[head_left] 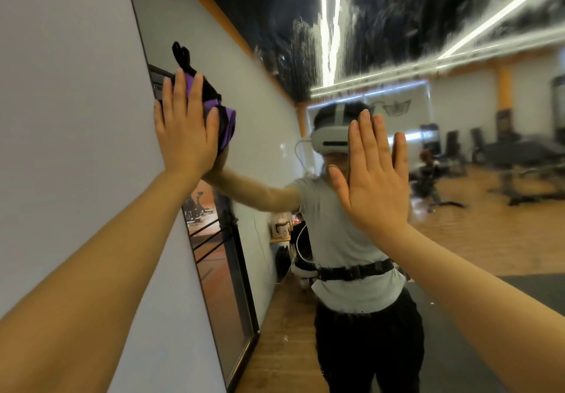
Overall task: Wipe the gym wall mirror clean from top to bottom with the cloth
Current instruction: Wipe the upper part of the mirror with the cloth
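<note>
The wall mirror (382, 41) fills the right and centre of the head view; its upper part is streaked with wet smears. My left hand (183, 129) presses a purple and black cloth (223, 117) flat against the glass near the mirror's left edge, fingers straight. My right hand (374, 175) lies flat on the mirror at head height, fingers straight and together, holding nothing. Both hands meet their reflections in the glass.
A plain grey wall (61, 102) runs along the left beside the mirror's edge. A dark-framed panel (226, 285) stands low on that wall. The mirror reflects a person in a headset, a wooden gym floor and exercise machines.
</note>
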